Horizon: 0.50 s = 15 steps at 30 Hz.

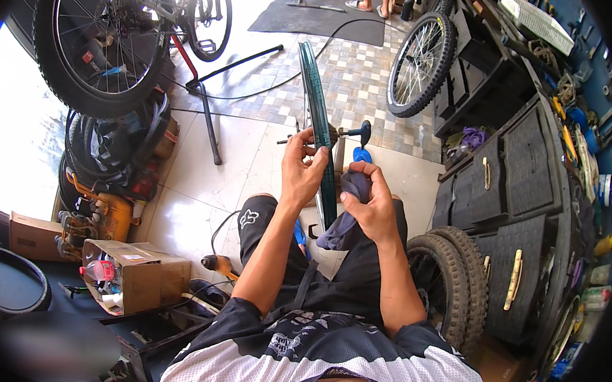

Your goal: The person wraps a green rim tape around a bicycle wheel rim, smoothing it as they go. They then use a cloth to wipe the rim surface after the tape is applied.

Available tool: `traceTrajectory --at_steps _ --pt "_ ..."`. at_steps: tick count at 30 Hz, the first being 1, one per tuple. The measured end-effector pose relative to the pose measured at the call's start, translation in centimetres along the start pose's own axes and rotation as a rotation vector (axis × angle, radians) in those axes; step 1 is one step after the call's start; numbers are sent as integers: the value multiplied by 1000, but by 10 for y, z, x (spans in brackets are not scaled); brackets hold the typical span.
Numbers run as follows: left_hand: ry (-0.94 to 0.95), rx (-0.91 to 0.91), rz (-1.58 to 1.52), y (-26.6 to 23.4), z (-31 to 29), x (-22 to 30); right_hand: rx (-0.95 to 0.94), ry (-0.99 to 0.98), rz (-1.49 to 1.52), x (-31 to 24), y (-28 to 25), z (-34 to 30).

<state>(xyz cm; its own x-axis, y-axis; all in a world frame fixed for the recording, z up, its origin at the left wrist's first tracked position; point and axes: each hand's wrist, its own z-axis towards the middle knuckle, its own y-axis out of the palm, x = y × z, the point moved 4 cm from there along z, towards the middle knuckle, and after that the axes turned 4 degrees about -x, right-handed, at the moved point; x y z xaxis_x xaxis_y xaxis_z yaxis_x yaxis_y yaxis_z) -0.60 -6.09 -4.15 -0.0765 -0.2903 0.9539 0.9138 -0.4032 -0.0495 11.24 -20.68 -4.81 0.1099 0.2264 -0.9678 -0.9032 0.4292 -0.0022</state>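
Note:
A bicycle wheel rim [317, 99], teal on its outer face, stands upright and edge-on between my knees. My left hand [302, 171] is closed at the rim's left side, thumb and fingers against it. Just right of the rim, my right hand [374, 206] grips a bunched grey-purple cloth [338, 237], whose lower end hangs beside the rim. Past my hands, a dark T-shaped handle [364, 133] sticks out to the right at the wheel's middle. The rim hides part of the left fingertips.
A mountain bike wheel [104, 35] stands at the far left, near a black and red stand [198, 84]. An open cardboard box [145, 279] and a drill [218, 264] lie at lower left. Dark drawers [513, 170] line the right, with tyres [455, 287] below. Another wheel [421, 64] leans farther back.

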Motion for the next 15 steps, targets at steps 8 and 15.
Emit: traceTrajectory --at_steps 8,15 --pt "6 -40 141 -4 9 10 41 -23 -50 -12 2 -1" --pt "-136 -37 -221 -4 13 -1 58 -188 -440 -40 17 20"
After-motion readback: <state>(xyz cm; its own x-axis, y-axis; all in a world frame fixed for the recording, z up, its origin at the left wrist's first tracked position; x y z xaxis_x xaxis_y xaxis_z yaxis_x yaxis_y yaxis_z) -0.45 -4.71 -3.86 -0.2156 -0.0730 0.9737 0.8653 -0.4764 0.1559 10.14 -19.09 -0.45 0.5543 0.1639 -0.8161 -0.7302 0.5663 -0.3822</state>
